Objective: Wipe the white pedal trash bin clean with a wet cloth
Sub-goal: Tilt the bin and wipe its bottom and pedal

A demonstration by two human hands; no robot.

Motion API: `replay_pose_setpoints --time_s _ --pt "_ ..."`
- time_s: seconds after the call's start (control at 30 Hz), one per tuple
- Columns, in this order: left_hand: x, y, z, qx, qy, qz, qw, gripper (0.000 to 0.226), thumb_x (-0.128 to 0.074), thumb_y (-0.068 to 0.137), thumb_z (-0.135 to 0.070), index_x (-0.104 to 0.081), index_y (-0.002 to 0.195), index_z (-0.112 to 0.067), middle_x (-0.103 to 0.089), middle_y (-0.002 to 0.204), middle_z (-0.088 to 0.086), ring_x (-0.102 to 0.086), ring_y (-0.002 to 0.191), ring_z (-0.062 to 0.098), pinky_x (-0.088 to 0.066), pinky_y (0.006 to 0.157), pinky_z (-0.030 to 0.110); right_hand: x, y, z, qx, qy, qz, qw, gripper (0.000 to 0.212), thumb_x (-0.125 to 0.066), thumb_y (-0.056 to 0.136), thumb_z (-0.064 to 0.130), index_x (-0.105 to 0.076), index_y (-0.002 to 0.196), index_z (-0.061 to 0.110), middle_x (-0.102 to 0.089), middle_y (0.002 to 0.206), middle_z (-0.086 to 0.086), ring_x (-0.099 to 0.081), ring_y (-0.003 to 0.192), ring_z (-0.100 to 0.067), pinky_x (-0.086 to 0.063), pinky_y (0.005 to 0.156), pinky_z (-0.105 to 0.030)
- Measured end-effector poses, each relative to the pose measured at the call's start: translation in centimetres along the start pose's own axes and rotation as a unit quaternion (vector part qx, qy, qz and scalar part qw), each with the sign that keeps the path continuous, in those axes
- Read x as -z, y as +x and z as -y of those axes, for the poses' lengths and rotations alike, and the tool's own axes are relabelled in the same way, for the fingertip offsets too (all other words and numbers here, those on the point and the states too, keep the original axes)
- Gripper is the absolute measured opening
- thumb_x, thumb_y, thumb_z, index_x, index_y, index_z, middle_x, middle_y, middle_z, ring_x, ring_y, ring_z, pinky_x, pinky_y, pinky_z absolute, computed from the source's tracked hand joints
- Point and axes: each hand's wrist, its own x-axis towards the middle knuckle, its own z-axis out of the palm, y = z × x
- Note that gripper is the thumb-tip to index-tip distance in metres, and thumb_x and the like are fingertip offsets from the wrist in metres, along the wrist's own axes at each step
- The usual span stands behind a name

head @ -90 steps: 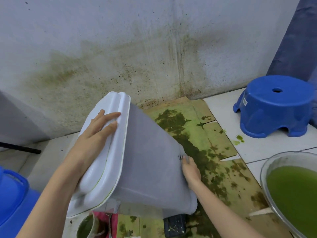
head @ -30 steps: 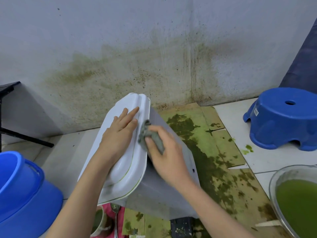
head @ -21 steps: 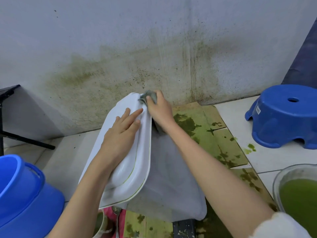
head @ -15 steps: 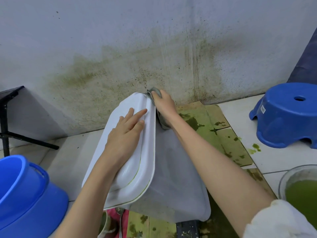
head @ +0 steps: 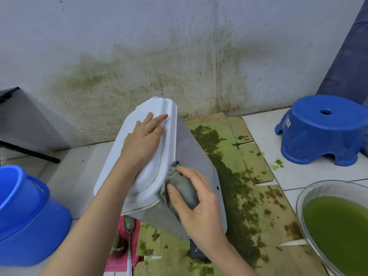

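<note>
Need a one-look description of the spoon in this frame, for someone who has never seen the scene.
Start at the tilted white pedal bin in the middle of the floor, which the left hand steadies and the right hand wipes with a cloth. Look just below the bin's near lower edge: the metal spoon lies on a pink cloth. It is the only thin, shiny metal item there.
</note>
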Motion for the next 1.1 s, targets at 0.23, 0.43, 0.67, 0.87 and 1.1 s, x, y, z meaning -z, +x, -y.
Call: replay_pose_setpoints --time_s 0.23,0.43,0.67,0.87,1.1 --pt "-0.4 0.3 0.1 -0.011 0.001 -0.001 1.0 0.032 -0.039 0.1 -0.034 -0.045 0.115 -0.062 -0.018 0.156 -0.019 0.0 0.146 0.008 0.0 0.118 0.048 0.6 4.1 -0.3 -0.09 0.115 0.002 0.989 0.018 -0.062 0.089 0.018 -0.066 0.103 0.028 -0.069 0.099 0.016 -0.062 0.094 0.004 -0.047 0.08 -0.011" --pt "-1.0 0.4 -0.6 -0.01 0.048 -0.006 0.999 0.036 -0.036 0.101 -0.035 -0.044 0.132 -0.051 -0.017 0.157 -0.014 0.0 0.147 0.013 -0.001 0.118 0.049 1.4 5.0 -0.9 -0.122 0.165 0.007 0.979 0.019 -0.062 0.09 0.018 -0.066 0.104 0.03 -0.069 0.099 0.017 -0.064 0.095 0.001 -0.049 0.077 -0.012" --pt "-7.5 -0.4 -6.1 -0.044 0.207 0.028 0.977 0.045 -0.021 0.101 -0.039 -0.028 0.145 -0.043 -0.009 0.16 -0.005 0.002 0.147 0.025 0.002 0.116 0.05 7.2 1.4 -1.3 -0.2 0.206 -0.11 0.952 0.021 -0.061 0.09 0.02 -0.067 0.096 0.04 -0.071 0.1 0.015 -0.066 0.096 -0.004 -0.053 0.079 -0.021" --pt "-6.6 -2.3 -7.2 -0.055 0.016 0.071 0.996 0.045 -0.037 0.101 -0.034 -0.032 0.146 -0.034 -0.024 0.156 -0.007 -0.014 0.145 0.017 -0.009 0.115 0.031 9.2 -0.4 -0.8 -0.286 0.184 -0.114 0.933 0.018 -0.058 0.092 0.02 -0.064 0.106 0.03 -0.07 0.105 0.004 -0.065 0.099 -0.013 -0.052 0.091 -0.035" --pt "-2.8 -8.0 0.9 -0.054 0.103 -0.008 0.993 0.052 -0.029 0.098 -0.051 -0.03 0.147 -0.034 -0.02 0.157 -0.011 -0.008 0.146 0.012 -0.009 0.118 0.044 8.0 -3.3 0.1 -0.23 0.141 -0.109 0.957 0.019 -0.061 0.09 0.026 -0.06 0.106 0.037 -0.067 0.104 0.013 -0.063 0.096 -0.001 -0.052 0.083 -0.023"
